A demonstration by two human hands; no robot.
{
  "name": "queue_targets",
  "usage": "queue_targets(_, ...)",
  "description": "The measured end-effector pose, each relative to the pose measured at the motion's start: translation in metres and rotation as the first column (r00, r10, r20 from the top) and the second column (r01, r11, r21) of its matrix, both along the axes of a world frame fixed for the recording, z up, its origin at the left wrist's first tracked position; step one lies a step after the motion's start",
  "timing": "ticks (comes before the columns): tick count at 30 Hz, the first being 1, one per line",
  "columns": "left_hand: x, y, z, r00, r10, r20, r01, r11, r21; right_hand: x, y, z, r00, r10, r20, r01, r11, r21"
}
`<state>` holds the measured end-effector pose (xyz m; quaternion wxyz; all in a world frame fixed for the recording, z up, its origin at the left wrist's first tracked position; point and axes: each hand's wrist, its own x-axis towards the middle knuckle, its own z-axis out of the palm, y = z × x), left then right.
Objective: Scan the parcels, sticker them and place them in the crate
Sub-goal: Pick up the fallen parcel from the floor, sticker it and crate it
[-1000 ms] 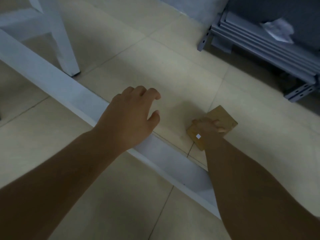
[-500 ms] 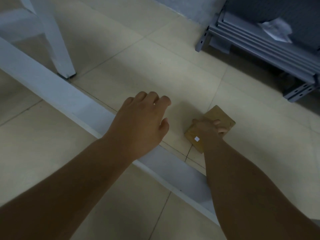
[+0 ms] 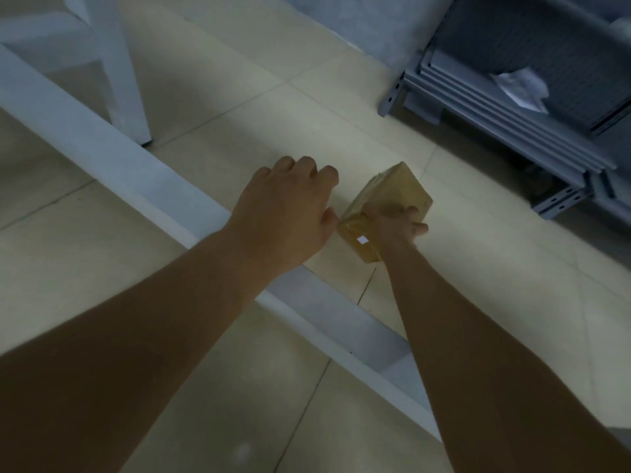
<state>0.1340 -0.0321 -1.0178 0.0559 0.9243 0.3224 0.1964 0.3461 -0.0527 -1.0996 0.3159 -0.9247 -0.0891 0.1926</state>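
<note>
We are seeing one parcel [image 3: 389, 203]: right hand [image 3: 396, 230] gripping it; left hand [image 3: 286, 213] hovering beside, fingers loosely curled, holding nothing.

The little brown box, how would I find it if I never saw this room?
Start at the long white beam crossing the tiled floor. Just beyond it, the right hand grips a small brown parcel. It is the only cardboard thing there, with a tiny white sticker on its near end.

A storeroom or warehouse: grey metal shelving [image 3: 495, 107], tiled floor [image 3: 239, 107], white frame beam [image 3: 102, 158].
</note>
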Motion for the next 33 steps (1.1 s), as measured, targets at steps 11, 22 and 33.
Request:
queue_targets(11, -0.063, 0.038, 0.031, 0.96, 0.218, 0.175, -0.137, 0.912, -0.387, -0.102, 0.033, 0.09, 0.937, 0.348, 0.014, -0.304, 0.797, 0.522)
queue_targets(22, -0.15, 0.069, 0.089, 0.71, 0.603, 0.362, 0.104, 0.419, -0.902, -0.214, 0.022, 0.151, 0.672, 0.734, -0.097, -0.467, 0.522, 0.713)
queue_targets(33, -0.244, 0.032, 0.147, 0.701, 0.645, 0.303, -0.022, 0.444, -0.896, -0.324, -0.007, 0.218, 0.614, 0.685, -0.393, -0.34, 0.679, 0.651)
